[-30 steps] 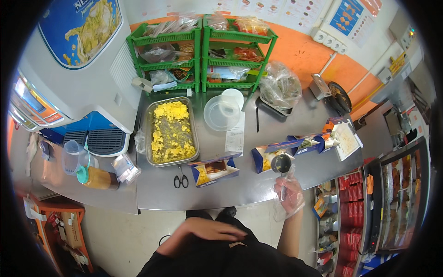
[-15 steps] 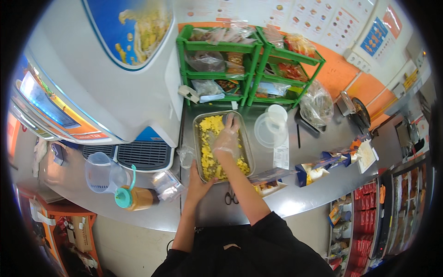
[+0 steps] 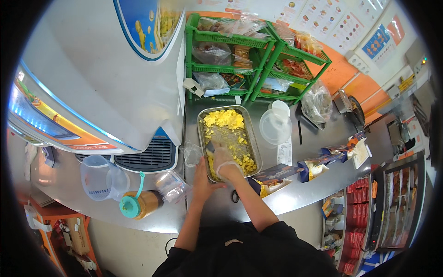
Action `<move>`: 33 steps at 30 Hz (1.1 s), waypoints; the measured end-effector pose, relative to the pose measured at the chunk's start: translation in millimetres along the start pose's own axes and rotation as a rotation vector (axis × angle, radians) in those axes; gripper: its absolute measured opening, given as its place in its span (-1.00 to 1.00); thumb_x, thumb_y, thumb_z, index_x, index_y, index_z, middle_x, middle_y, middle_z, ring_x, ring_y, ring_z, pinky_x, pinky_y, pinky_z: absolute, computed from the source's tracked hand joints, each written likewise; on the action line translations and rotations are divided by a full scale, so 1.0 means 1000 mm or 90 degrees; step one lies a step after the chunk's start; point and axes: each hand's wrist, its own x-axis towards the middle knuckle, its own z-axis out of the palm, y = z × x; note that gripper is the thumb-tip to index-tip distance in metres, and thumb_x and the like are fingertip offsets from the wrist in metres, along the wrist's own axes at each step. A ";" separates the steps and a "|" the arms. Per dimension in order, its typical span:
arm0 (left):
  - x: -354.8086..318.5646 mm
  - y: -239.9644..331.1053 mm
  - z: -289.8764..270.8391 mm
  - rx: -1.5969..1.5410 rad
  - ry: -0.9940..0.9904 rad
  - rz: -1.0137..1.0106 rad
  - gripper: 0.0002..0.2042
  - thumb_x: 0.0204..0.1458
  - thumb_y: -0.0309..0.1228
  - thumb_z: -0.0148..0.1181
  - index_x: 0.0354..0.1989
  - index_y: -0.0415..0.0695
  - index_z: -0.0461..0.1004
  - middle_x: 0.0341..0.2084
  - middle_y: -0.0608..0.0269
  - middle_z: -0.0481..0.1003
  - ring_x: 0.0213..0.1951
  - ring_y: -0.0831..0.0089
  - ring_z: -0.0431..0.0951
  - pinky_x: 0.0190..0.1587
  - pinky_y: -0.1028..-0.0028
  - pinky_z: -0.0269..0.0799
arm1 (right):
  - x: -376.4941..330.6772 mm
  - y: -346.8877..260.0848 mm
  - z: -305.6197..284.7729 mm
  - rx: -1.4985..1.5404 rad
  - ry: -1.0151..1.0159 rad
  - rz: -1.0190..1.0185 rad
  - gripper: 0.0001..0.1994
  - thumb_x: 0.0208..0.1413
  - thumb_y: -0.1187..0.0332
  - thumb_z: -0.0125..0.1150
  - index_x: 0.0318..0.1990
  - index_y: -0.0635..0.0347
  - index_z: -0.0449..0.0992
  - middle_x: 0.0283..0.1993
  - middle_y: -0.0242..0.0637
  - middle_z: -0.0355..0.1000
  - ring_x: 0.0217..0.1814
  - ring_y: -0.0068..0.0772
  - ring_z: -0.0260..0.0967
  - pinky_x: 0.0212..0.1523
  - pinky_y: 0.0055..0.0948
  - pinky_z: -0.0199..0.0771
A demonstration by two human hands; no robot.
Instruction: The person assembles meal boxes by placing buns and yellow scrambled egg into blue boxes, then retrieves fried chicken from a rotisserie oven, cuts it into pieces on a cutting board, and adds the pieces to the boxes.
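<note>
A shallow metal tray (image 3: 256,152) on the steel counter holds yellow scrambled egg (image 3: 224,119), heaped at its far end, with looser bits along the right and near sides. My right hand (image 3: 224,164), in a clear plastic glove, is closed inside the tray's near half. A grey flat tool (image 3: 210,147), perhaps a scraper, shows at its fingertips; the hand hides most of it. Bare, my left hand (image 3: 204,179) grips the tray's near left corner, thumb along the near edge and fingers against the left side.
Left of the tray are a crumpled clear bag (image 3: 191,153), a sauce bottle (image 3: 143,204) with a teal lid and a clear jug (image 3: 104,177). Right stand filled dark-blue boxes (image 3: 272,180) and round plastic lids (image 3: 275,127). Green racks (image 3: 226,39) rise behind; scissors (image 3: 235,196) lie near.
My right hand has come from the tray's far end toward its near left part. The egg now lies gathered at the far end, and the left side shows bare metal. My left hand keeps the corner.
</note>
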 end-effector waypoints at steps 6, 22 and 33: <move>-0.003 -0.016 0.005 0.014 0.007 0.005 0.25 -0.57 -0.16 0.58 0.34 -0.34 -0.14 0.26 -0.19 0.12 0.29 -0.06 0.11 0.34 0.05 -0.13 | -0.036 0.015 -0.006 -0.061 -0.177 -0.055 -0.45 -0.03 0.42 0.18 0.18 0.28 0.26 0.07 0.17 0.33 0.08 0.12 0.34 0.07 -0.21 0.37; -0.002 0.004 -0.002 -0.065 -0.022 -0.029 0.17 -0.42 -0.23 0.54 0.34 -0.37 -0.17 0.27 -0.29 0.05 0.30 -0.15 0.04 0.34 0.14 -0.10 | -0.016 0.017 -0.014 -0.120 -0.201 0.009 -0.50 -0.04 0.00 0.25 -0.08 0.24 0.53 -0.08 -0.01 0.50 -0.07 -0.06 0.50 -0.05 -0.19 0.46; -0.048 0.102 -0.120 -0.009 -0.406 -0.091 -0.30 0.02 -0.10 0.24 0.22 -0.34 0.18 0.11 -0.19 0.30 0.20 -0.02 0.25 0.22 0.27 0.14 | 0.021 0.065 -0.105 0.249 -0.383 0.054 -0.44 0.01 -0.24 0.17 -0.37 0.19 0.45 -0.72 -0.44 0.09 -0.69 -0.53 0.03 -0.64 -0.44 0.03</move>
